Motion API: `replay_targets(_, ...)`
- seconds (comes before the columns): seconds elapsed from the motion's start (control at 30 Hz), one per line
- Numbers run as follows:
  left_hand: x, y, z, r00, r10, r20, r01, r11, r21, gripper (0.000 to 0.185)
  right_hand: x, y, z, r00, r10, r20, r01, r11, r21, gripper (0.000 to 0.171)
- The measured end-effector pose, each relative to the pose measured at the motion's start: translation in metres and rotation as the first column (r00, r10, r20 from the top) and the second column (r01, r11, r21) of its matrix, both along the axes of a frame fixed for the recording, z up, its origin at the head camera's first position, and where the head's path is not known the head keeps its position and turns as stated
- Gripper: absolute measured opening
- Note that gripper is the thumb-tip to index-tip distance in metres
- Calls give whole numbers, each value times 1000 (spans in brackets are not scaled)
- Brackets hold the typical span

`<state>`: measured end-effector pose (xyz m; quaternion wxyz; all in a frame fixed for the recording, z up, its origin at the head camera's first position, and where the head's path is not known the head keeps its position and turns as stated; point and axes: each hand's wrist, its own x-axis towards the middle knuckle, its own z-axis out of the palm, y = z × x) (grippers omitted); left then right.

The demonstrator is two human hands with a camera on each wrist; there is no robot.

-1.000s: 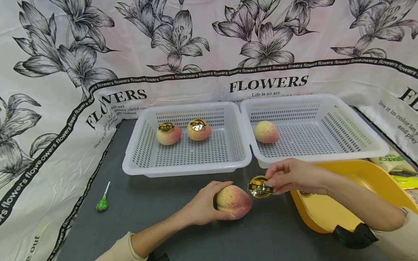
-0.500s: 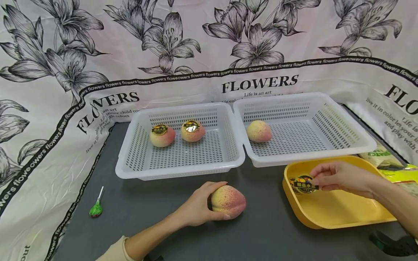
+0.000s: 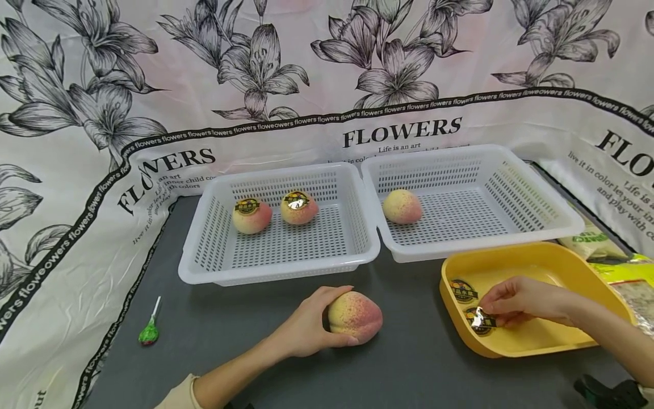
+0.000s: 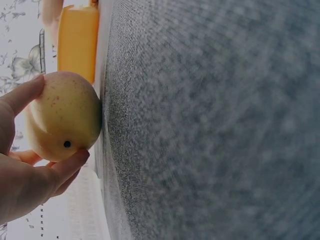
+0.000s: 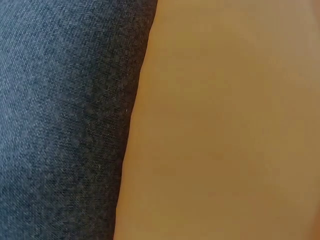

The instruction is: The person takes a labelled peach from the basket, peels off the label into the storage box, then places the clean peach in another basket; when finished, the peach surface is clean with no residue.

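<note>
Head view: left hand [image 3: 306,329] grips a peach [image 3: 355,317] on the dark grey desk [image 3: 230,318], fingers curled round its near side, thumb along the bottom edge; the peach rests on the desk in front of the left white basket [image 3: 278,267]. Right hand [image 3: 521,301] is down inside the yellow tray [image 3: 603,284], fingertips pinching or pressing a round gold-and-black sticker [image 3: 480,321] against the tray floor; a second sticker [image 3: 463,291] lies just beside it, apart from the fingers. Left basket holds two peaches [image 3: 251,216] [image 3: 298,207], each with a sticker on top; the right white basket [image 3: 536,230] holds one bare peach [image 3: 402,206]. A green lollipop [image 3: 149,332] lies well to the left. Judgement: the sticker would be best laid flat and let go cleanly, so it does not cling to the fingertip, while the left hand keeps the peach from rolling. Readable writing: "FLOWERS" and "Life is an art" on the backdrop cloth [image 3: 76,170]; the sticker print is too small to read. Left wrist view: the peach [image 4: 62,116] sits on the grey desk surface [image 4: 210,125], clasped between thumb and fingers [image 4: 67,167], the tray edge [image 4: 77,40] beyond. Right wrist view: only grey desk [image 5: 65,120] and tray wall [image 5: 225,120]; no fingers visible here.
</note>
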<state>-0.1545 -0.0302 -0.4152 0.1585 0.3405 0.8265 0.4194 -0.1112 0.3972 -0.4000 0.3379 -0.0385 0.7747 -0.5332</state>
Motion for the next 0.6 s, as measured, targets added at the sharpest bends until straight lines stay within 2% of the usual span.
replay_targets(0.13,1,0,0,1000,3,2,-3,1000,0,78,1,-3,1,996,24,-90,-16,996,87,32)
replay_targets(0.3,1,0,-1,1000,5,-3,-5,1000,0,78,0,-4,2,971,92,-221,-48,979,196,26)
replay_targets(0.43,1,0,-1,1000,3,-6,-3,1000,-2,78,-1,-4,2,931,170,-323,-90,965,248,18)
replay_targets(0.6,2,0,-1,1000,2,-7,-2,1000,0,78,-2,-3,-2,868,229,-440,-109,953,281,9)
